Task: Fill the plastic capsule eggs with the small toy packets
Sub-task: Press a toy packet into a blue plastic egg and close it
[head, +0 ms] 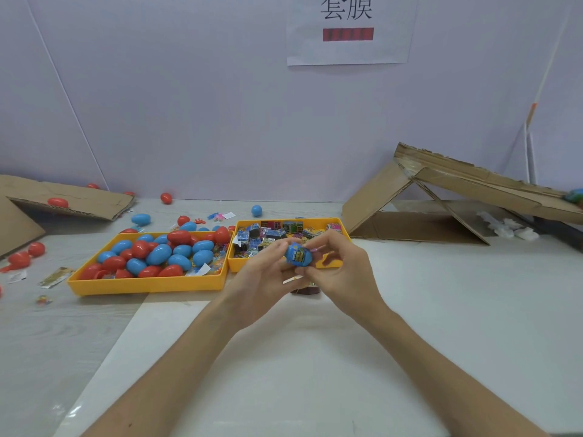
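Note:
Above the table's middle, both hands hold an open blue capsule egg (297,254) with a printed toy packet (300,256) sitting in its opening. My left hand (265,275) cups the egg from the left. My right hand (339,269) pinches it from the right, fingers curled. A yellow tray (148,283) on the left holds several blue and red eggs (157,253). A smaller yellow tray (344,231) behind my hands holds several small toy packets (271,234). A dark red object lies under my hands, mostly hidden.
Loose red and blue eggs (141,219) and stray packets (55,276) lie scattered at the left and back. Cardboard pieces lean at the far left (63,197) and right (441,197). A white wall with a paper sign (347,29) stands behind.

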The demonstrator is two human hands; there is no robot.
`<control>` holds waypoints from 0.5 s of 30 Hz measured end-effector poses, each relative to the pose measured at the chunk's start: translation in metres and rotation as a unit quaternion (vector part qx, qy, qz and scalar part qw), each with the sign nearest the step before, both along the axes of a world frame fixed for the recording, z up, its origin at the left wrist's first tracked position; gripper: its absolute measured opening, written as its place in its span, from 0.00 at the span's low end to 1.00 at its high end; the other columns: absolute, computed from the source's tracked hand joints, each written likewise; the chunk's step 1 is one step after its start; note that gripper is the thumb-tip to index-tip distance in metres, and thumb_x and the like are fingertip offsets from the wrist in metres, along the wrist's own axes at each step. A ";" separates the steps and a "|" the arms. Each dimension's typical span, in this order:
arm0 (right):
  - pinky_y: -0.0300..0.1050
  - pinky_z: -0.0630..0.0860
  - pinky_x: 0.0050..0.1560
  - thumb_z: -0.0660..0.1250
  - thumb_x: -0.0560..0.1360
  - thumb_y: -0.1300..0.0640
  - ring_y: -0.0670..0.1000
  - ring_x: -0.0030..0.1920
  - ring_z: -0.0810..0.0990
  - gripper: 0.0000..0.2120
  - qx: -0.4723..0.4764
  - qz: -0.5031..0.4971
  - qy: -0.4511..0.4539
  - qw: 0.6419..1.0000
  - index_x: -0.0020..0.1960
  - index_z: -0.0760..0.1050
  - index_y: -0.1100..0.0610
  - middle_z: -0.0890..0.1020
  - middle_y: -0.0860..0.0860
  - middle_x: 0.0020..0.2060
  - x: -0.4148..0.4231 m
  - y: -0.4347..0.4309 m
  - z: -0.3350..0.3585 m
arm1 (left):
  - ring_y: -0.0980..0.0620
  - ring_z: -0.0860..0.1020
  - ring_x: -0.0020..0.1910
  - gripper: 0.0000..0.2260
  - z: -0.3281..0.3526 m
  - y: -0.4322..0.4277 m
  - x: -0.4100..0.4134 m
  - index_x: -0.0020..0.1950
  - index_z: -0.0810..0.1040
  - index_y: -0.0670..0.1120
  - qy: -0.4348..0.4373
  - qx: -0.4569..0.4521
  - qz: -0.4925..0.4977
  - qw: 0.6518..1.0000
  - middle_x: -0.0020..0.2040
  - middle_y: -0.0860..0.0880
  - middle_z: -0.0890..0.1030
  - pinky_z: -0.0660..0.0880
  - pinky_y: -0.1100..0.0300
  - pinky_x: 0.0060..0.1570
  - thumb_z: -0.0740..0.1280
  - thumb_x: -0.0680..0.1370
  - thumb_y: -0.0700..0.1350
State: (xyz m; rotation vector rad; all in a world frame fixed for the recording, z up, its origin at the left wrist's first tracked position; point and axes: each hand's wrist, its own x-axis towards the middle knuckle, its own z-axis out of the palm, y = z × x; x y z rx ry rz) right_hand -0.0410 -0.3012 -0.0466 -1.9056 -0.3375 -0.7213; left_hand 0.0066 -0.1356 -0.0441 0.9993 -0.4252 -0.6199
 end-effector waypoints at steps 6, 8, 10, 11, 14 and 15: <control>0.35 0.74 0.41 0.77 0.67 0.69 0.47 0.47 0.80 0.20 -0.032 -0.007 -0.023 0.999 0.53 0.75 0.55 0.81 0.45 0.47 0.002 -0.003 -0.001 | 0.43 0.82 0.60 0.19 0.000 -0.001 -0.003 0.66 0.74 0.40 0.010 -0.019 0.019 1.000 0.61 0.39 0.82 0.80 0.53 0.59 0.68 0.78 0.46; 0.38 0.77 0.45 0.77 0.68 0.66 0.48 0.51 0.81 0.27 0.043 0.052 0.043 0.997 0.62 0.71 0.52 0.81 0.47 0.54 0.002 -0.003 0.002 | 0.43 0.82 0.60 0.19 0.000 0.000 -0.002 0.66 0.73 0.41 0.016 -0.031 0.033 0.999 0.61 0.39 0.81 0.80 0.54 0.59 0.68 0.77 0.43; 0.44 0.80 0.49 0.74 0.70 0.59 0.50 0.56 0.81 0.27 0.125 0.112 0.104 0.980 0.67 0.70 0.52 0.80 0.51 0.59 0.001 -0.005 0.006 | 0.43 0.81 0.60 0.21 0.001 0.003 0.001 0.68 0.73 0.42 0.024 -0.048 0.042 0.998 0.62 0.38 0.81 0.81 0.55 0.57 0.69 0.75 0.41; 0.45 0.81 0.49 0.72 0.72 0.57 0.50 0.56 0.82 0.24 0.160 0.134 0.124 0.970 0.66 0.72 0.53 0.81 0.52 0.59 0.002 -0.006 0.007 | 0.43 0.81 0.60 0.22 0.001 0.003 0.001 0.68 0.73 0.43 0.026 -0.055 0.043 0.997 0.62 0.39 0.81 0.81 0.56 0.56 0.70 0.74 0.39; 0.41 0.81 0.41 0.69 0.76 0.49 0.46 0.49 0.84 0.15 0.178 0.119 0.144 0.966 0.59 0.79 0.56 0.84 0.44 0.48 0.003 -0.008 0.011 | 0.45 0.82 0.60 0.23 0.002 0.003 0.001 0.68 0.73 0.43 0.019 -0.059 0.033 0.998 0.60 0.41 0.83 0.80 0.57 0.55 0.69 0.73 0.36; 0.41 0.80 0.39 0.70 0.76 0.47 0.46 0.46 0.84 0.15 0.167 0.102 0.146 0.970 0.58 0.80 0.55 0.84 0.43 0.45 0.003 -0.009 0.011 | 0.44 0.81 0.61 0.23 0.001 0.002 0.001 0.68 0.72 0.43 0.013 -0.060 0.028 0.998 0.60 0.41 0.83 0.80 0.57 0.56 0.69 0.73 0.35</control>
